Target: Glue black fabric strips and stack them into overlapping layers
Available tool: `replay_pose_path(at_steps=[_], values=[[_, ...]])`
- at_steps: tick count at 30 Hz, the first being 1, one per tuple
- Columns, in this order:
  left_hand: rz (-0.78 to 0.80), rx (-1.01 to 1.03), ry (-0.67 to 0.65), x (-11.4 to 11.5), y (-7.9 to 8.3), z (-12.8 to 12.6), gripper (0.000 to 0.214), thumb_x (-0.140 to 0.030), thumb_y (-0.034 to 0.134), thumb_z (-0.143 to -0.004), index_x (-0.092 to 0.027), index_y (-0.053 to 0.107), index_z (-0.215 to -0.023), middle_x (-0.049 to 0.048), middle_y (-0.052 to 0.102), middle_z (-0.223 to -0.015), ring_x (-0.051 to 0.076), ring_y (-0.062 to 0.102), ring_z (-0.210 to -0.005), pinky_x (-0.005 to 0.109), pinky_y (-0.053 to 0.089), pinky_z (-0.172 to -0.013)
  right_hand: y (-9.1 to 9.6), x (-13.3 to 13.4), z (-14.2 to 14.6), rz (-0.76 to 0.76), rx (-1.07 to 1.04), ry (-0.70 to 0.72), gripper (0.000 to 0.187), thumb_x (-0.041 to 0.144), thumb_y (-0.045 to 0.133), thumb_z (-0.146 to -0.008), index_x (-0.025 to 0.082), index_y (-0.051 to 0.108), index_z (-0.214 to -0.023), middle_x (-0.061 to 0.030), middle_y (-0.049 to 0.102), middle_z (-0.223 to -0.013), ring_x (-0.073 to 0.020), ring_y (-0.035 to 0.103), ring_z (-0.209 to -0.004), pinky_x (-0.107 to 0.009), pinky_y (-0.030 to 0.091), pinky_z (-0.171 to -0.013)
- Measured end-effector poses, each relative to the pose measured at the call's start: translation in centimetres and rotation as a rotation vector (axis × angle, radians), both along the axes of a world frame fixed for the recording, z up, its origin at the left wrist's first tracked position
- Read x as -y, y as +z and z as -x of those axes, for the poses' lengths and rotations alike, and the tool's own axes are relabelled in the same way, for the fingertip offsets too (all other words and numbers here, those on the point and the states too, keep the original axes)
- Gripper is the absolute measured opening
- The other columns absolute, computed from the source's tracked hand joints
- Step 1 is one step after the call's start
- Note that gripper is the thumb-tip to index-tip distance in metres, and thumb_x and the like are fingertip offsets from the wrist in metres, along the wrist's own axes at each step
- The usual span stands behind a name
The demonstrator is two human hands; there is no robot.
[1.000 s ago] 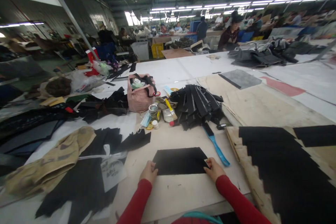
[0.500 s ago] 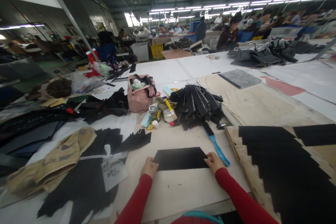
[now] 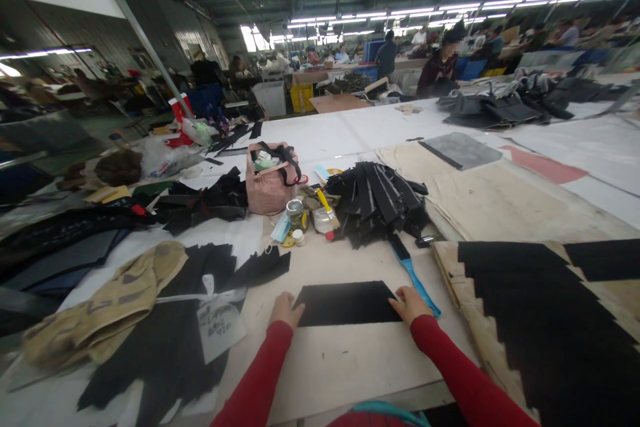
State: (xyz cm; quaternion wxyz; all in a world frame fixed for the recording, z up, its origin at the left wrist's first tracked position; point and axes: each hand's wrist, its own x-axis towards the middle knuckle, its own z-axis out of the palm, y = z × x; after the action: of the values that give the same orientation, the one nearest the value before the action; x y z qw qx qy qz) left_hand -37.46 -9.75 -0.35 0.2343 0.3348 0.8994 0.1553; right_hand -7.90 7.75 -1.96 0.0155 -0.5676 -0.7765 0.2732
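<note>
1. Black panel (image 3: 347,303): it lies on the pale sheet (image 3: 345,373) covering the near part of the tabletop (image 3: 325,130), directly before the person and between the two hands. Its long sides run across the view; its ends slant. It looks flat, though whether any edge is slightly lifted cannot be told.

2. The left hand (image 3: 286,309) is nearly closed, with the panel's left end apparently pinched between thumb and curled fingers; some fingertips are hidden.

3. The right hand (image 3: 411,305) mirrors it at the right end, thumb on the near side, fingers bent around the slanted edge. Neither hand appears to hold anything else.

4. Judging by this two-ended hold, the step in hand seems to be placing or straightening the one panel on the sheet.

5. The next move would call for both ends to be handled together, with even tension, so that the panel keeps square and does not crease.

6. The blue-handled brush (image 3: 421,288) lies just beyond the right hand, so that side needs some care. Further right, overlapping black pieces (image 3: 550,320) lie in a stepped row, well apart from the panel.
</note>
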Motion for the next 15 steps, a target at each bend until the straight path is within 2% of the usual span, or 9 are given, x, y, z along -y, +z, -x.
replay_pose_path(at_steps=[4, 9, 13, 15], values=[[0.093, -0.014, -0.044, -1.3, -0.2, 0.3, 0.022, -0.029, 0.056, -0.069, -0.016, 0.042, -0.08, 0.005, 0.051, -0.085, 0.017, 0.052, -0.079, 0.026, 0.039, -0.07, 1.0, -0.4, 1.0, 0.019, 0.081, 0.002, 0.019, 0.029, 0.058, -0.07, 0.014, 0.054, -0.081, -0.0105, 0.054, -0.091, -0.0212, 0.051, -0.088, -0.029, 0.036, -0.078], [0.152, 0.121, -0.044, -2.6, 0.1, 0.6, 0.019, -0.021, 0.058, -0.065, -0.019, 0.039, -0.063, -0.0025, 0.052, -0.062, 0.014, 0.053, -0.066, 0.022, 0.04, -0.061, 2.2, -0.6, 2.0, 0.115, 0.111, -0.059, 0.019, 0.023, 0.058, -0.069, 0.014, 0.053, -0.085, -0.0089, 0.058, -0.086, -0.0201, 0.054, -0.08, -0.027, 0.037, -0.067], [0.067, 0.093, -0.108, -2.5, 0.8, 0.0, 0.019, -0.021, 0.054, -0.065, -0.02, 0.037, -0.056, -0.0032, 0.051, -0.056, 0.014, 0.055, -0.066, 0.023, 0.042, -0.062, 2.9, -0.3, 2.3, 0.176, 0.074, -0.133, 0.033, 0.014, 0.054, -0.066, 0.014, 0.05, -0.099, -0.0071, 0.061, -0.082, -0.0177, 0.056, -0.074, -0.025, 0.035, -0.061], [-0.007, 0.104, -0.136, -2.1, 0.8, -0.1, 0.018, -0.025, 0.052, -0.065, -0.021, 0.037, -0.056, -0.0037, 0.052, -0.056, 0.016, 0.057, -0.067, 0.024, 0.045, -0.065, 3.1, -0.2, 2.1, 0.189, 0.032, -0.158, 0.032, 0.012, 0.056, -0.062, 0.015, 0.054, -0.094, -0.006, 0.061, -0.083, -0.0167, 0.055, -0.075, -0.024, 0.035, -0.061]])
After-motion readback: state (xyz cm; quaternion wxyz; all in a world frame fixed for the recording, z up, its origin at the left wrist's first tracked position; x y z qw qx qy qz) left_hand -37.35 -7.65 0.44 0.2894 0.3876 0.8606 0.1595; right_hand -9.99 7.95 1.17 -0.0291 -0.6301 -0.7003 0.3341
